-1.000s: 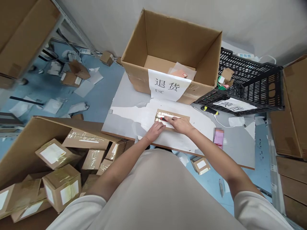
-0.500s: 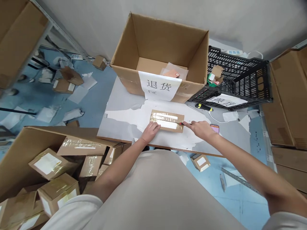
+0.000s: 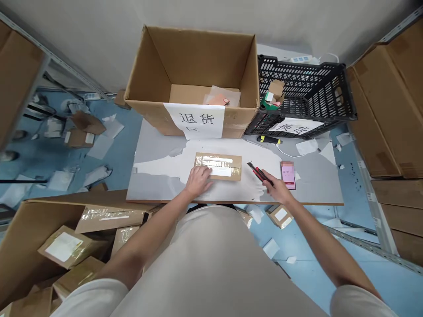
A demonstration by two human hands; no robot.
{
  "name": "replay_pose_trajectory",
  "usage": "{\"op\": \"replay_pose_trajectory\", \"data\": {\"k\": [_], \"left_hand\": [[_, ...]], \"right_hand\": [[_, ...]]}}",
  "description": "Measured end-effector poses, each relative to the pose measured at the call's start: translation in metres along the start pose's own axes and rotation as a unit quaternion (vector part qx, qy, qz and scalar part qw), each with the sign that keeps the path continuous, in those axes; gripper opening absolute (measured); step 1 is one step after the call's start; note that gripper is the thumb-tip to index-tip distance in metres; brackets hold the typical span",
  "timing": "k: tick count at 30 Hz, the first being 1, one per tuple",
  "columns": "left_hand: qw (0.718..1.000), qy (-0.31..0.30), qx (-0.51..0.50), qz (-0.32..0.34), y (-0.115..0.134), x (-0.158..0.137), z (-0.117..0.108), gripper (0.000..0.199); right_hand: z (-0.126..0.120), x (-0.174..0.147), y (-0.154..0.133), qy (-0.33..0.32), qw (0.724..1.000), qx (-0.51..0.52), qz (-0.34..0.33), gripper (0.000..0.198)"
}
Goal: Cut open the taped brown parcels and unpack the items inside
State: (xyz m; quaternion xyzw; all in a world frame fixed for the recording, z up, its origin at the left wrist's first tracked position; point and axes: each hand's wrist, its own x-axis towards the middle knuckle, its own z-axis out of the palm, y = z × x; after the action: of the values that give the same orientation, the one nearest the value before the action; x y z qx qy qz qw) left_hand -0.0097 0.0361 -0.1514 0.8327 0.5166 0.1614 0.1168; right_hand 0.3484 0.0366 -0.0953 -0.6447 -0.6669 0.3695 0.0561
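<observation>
A small taped cardboard box (image 3: 233,166) with a white label lies flat on the table. My left hand (image 3: 198,180) grips its left end, fingers over the top and thumb along the near side. To the right of the box, my right hand (image 3: 276,188) is closed around a red and black utility knife (image 3: 258,171). The knife's tip points up and left, apart from the box. Just beyond my right hand lies a phone (image 3: 288,175) with a lit pink screen.
Behind stands a large open carton (image 3: 148,114) holding a few flat packets. Beside it is a black plastic crate (image 3: 333,99) containing a small opened box; a yellow and black tool (image 3: 269,139) lies before it. At lower left, a big carton (image 3: 20,233) holds several parcels.
My right hand has drawn the knife away from the box's right end, to the right and towards me. My left hand remains on the box. The camera view has shifted.
</observation>
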Motion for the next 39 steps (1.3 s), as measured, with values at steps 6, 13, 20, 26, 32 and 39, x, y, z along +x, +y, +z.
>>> {"op": "replay_pose_trajectory", "data": {"k": [6, 13, 20, 26, 32, 39], "left_hand": [[0.996, -0.074, 0.039, -0.012, 0.004, 0.044, -0.009, 0.113], [0.995, -0.093, 0.038, -0.012, 0.003, 0.052, -0.004, 0.113], [0.997, -0.079, 0.022, -0.011, 0.003, 0.051, -0.003, 0.111], [0.995, -0.091, 0.032, -0.021, 0.003, 0.050, -0.003, 0.111], [0.995, -0.097, 0.016, -0.001, 0.001, 0.052, -0.004, 0.111], [0.994, -0.103, 0.020, -0.023, 0.003, 0.052, -0.004, 0.108]], "right_hand": [[0.050, 0.004, -0.007, 0.001, 0.941, 0.333, 0.068, 0.069], [0.055, 0.005, -0.010, -0.022, 0.915, 0.398, 0.062, 0.072], [0.047, 0.007, 0.002, -0.074, 0.940, 0.328, 0.055, 0.066], [0.048, -0.005, 0.007, -0.101, 0.956, 0.272, 0.037, 0.060], [0.037, 0.003, 0.020, -0.093, 0.970, 0.223, 0.013, 0.057], [0.057, -0.011, 0.007, -0.061, 0.944, 0.321, 0.047, 0.065]]}}
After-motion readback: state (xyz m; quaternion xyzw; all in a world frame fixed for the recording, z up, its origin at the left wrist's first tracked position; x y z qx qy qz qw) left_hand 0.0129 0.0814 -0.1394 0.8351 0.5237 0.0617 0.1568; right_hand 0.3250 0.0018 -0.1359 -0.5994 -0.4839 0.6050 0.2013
